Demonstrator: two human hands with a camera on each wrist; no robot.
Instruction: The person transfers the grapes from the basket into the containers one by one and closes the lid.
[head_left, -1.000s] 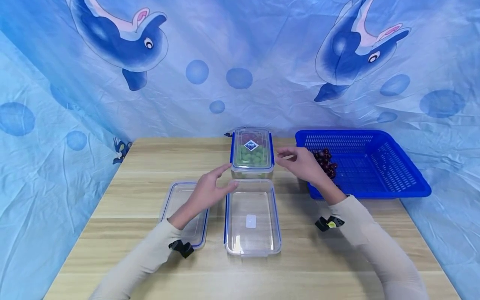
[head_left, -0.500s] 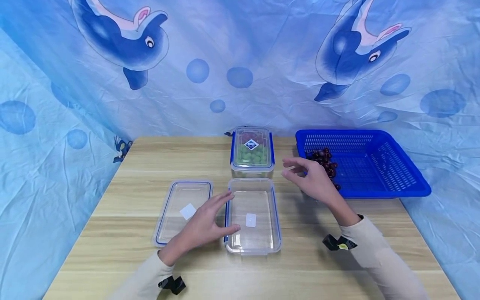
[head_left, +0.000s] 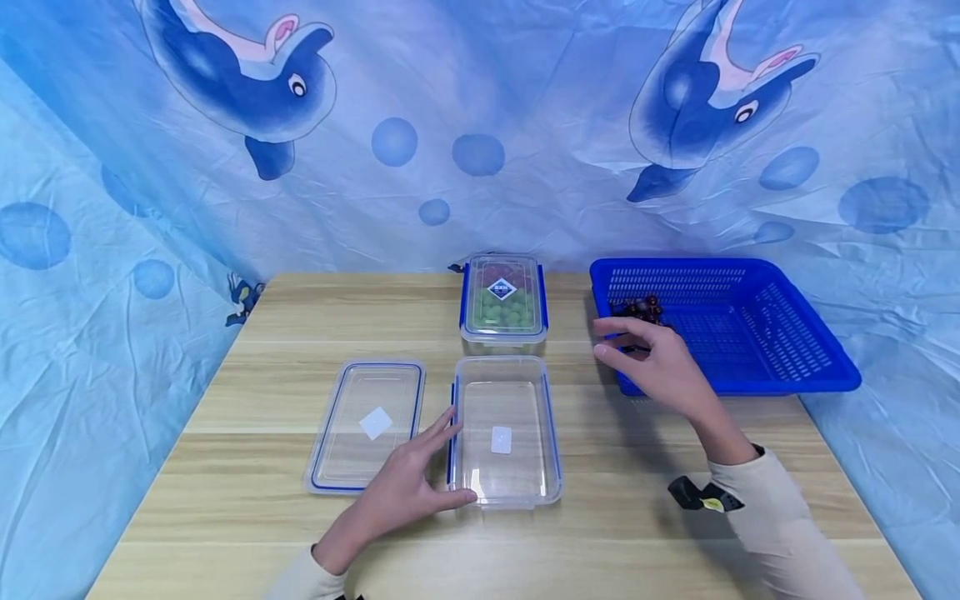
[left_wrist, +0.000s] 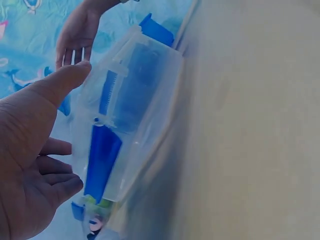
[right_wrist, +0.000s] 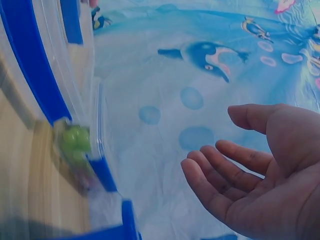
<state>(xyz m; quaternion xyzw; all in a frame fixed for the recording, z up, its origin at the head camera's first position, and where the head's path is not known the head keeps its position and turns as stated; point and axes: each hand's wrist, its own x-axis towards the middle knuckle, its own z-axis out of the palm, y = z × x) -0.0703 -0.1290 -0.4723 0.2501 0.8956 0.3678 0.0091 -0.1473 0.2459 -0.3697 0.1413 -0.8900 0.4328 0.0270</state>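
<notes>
Clear container point(head_left: 504, 404) (blue-edged) beside left hand point(head_left: 405, 487)

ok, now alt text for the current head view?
A person's left hand is at the left side of an open, clear container on a wood-grain table; the right hand is at the left end of a blue basket holding dark red fruit. Behind the container stands a lidded box with green fruit inside; a loose lid lies left.

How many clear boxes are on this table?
2: a lidded box with green fruit at the back, and an open box in front of it, by the left hand.
</notes>
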